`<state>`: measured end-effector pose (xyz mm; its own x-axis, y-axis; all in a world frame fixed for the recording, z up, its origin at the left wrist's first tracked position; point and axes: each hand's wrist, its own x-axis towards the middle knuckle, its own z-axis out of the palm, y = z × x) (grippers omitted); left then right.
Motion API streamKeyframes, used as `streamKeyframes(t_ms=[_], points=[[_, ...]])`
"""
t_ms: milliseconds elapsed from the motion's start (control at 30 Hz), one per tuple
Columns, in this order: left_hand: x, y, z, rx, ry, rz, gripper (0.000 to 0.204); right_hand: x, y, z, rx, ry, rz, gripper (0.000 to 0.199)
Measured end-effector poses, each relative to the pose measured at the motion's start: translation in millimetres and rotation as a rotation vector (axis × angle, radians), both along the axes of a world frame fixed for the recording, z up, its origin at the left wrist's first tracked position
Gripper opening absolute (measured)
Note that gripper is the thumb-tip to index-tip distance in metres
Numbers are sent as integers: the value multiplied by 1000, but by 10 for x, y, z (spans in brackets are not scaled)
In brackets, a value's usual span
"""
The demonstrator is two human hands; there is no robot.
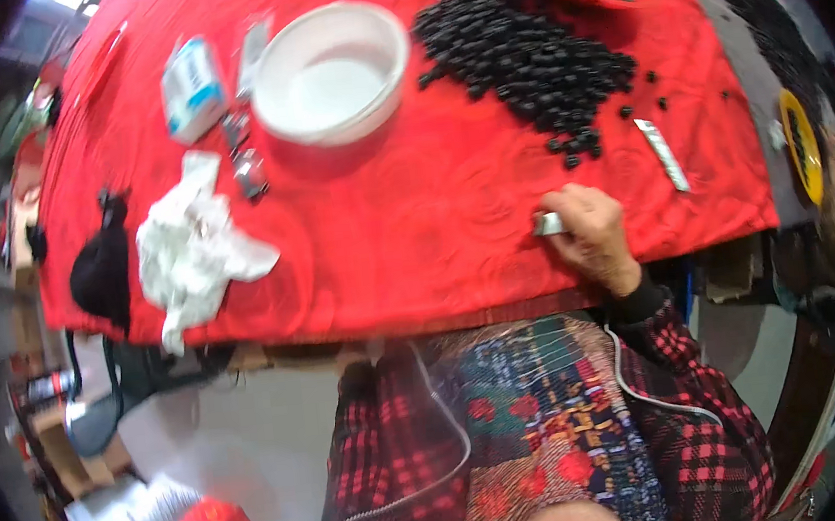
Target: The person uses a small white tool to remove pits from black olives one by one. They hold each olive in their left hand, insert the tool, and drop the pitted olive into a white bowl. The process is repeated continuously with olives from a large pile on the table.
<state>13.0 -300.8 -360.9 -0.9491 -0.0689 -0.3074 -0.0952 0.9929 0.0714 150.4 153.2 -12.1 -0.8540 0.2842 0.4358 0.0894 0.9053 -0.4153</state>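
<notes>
Right hand [592,229]: right of centre, fingers curled snugly around a small silvery piece [548,224], one end protruding, perhaps for control.
Left hand: out of sight; grip cannot be told.
Black bead-like pieces [528,54]: heaped upper right, apparently for easy reach.

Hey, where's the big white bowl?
In the head view, the white bowl sits on the red cloth, just left of the black heap, up and left of the right hand.
</notes>
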Motion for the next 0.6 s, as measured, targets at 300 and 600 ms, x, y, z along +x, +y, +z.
streamKeyframes(t_ms=[300,600], points=[[-35,29,105,78,-21,7,40,37,-6,-2,-20,72,-71,25],[28,-183,655,855,329,163,44,174,149,192,-63,22,-384,24]])
